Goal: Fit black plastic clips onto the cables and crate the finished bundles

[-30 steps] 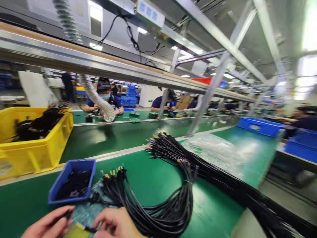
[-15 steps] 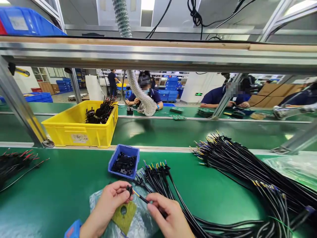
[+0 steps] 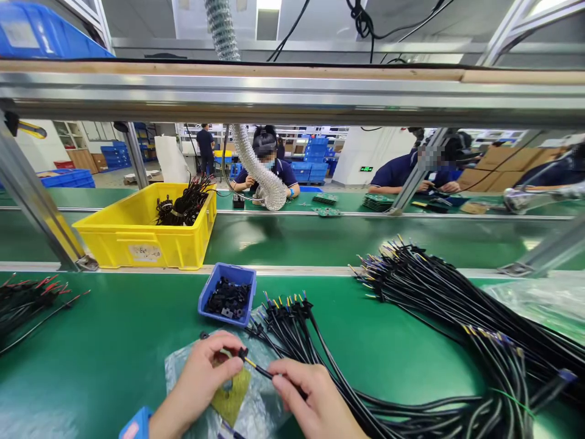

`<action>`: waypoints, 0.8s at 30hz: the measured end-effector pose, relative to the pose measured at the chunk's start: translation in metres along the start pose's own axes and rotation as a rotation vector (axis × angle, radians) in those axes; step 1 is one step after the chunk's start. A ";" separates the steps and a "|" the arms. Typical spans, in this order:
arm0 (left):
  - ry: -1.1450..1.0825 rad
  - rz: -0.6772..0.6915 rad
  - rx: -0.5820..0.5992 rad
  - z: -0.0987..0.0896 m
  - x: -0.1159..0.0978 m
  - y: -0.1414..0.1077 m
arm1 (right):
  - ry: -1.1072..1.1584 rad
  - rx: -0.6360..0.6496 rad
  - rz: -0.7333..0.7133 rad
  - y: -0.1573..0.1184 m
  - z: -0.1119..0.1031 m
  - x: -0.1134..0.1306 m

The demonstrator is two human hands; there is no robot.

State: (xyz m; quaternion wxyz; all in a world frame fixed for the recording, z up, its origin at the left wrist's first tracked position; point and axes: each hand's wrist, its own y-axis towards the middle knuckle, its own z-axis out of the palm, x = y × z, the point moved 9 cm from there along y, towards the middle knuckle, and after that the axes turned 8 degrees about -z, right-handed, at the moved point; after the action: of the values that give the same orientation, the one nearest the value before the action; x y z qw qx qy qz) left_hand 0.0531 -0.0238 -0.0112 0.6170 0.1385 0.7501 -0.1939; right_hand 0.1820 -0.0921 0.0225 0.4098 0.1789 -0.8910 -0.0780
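Note:
My left hand [image 3: 208, 372], in a blue wristband, pinches a small black plastic clip [image 3: 243, 353] between thumb and fingertips. My right hand [image 3: 313, 393] is closed on a black cable [image 3: 264, 371] whose yellow and other thin wires meet the clip; how far they pass into it I cannot tell. Under my left hand lies a yellowish square piece [image 3: 232, 399] with a hole, partly covered, on a clear plastic bag [image 3: 267, 405]. Beyond my hands a blue bin [image 3: 249, 305] holds several small black parts. Close to my right hand lies a bundle of black cables [image 3: 297, 323] with bare coloured wire ends.
A larger cable pile [image 3: 425, 286] spreads over the right of the green table [image 3: 114, 347]. Dark red-tipped wires [image 3: 31, 302] lie at the left. A yellow crate [image 3: 148, 250] stands behind the blue bin. A metal rail [image 3: 292, 97] crosses overhead. Across the bench, co-workers sit near circuit boards [image 3: 377, 202].
My left fingers have shifted slightly, turning the clip at the wire ends. My right hand keeps its hold on the cable. The view has tilted a little.

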 end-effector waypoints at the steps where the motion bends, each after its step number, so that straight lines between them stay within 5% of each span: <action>1: 0.043 0.016 0.006 0.003 -0.002 -0.002 | -0.001 0.010 0.017 0.000 0.001 -0.001; 10: 0.196 0.011 -0.041 0.012 -0.011 -0.011 | -0.111 0.016 -0.017 -0.002 0.006 0.003; 18: 0.308 0.247 0.020 0.034 -0.021 -0.024 | 0.117 0.098 0.122 0.000 0.018 -0.006; 24: 0.202 0.093 -0.025 0.030 -0.013 -0.016 | 0.247 0.092 0.198 -0.001 0.020 -0.020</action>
State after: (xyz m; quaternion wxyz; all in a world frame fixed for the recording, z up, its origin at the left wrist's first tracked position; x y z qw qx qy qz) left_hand 0.0750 -0.0515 -0.0018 0.5484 0.1841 0.8034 -0.1409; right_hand 0.1784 -0.0853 -0.0047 0.5134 0.1170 -0.8497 0.0261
